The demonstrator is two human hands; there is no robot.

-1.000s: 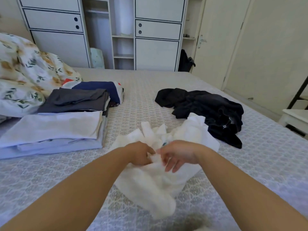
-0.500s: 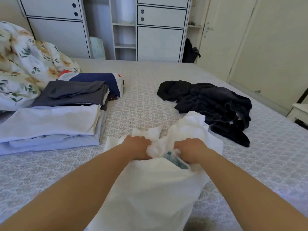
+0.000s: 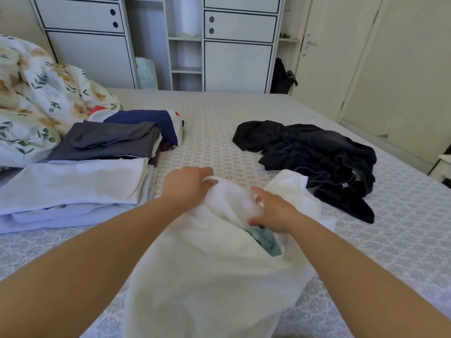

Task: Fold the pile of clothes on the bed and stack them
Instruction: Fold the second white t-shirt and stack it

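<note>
A white garment (image 3: 210,272) with a teal print lies bunched on the bed (image 3: 219,132) in front of me. My left hand (image 3: 186,185) grips a fold at its far left edge. My right hand (image 3: 273,211) lies on the cloth near the print, with its fingers reaching into the bunched fabric; whether they pinch it is unclear. A crumpled black garment (image 3: 317,157) lies to the right. At the left sit folded clothes: a white and pale blue stack (image 3: 73,189), with a grey piece (image 3: 107,142) and a navy piece (image 3: 146,120) behind.
A floral duvet (image 3: 36,98) is heaped at the far left. White cabinets (image 3: 239,50) stand beyond the bed, with a dark bag (image 3: 283,76) beside them. A cream door and wall close the right side.
The white garment has been drawn toward me and spread lower. My left hand has moved left and up with a fold; my right hand has loosened and shifted on the cloth.
</note>
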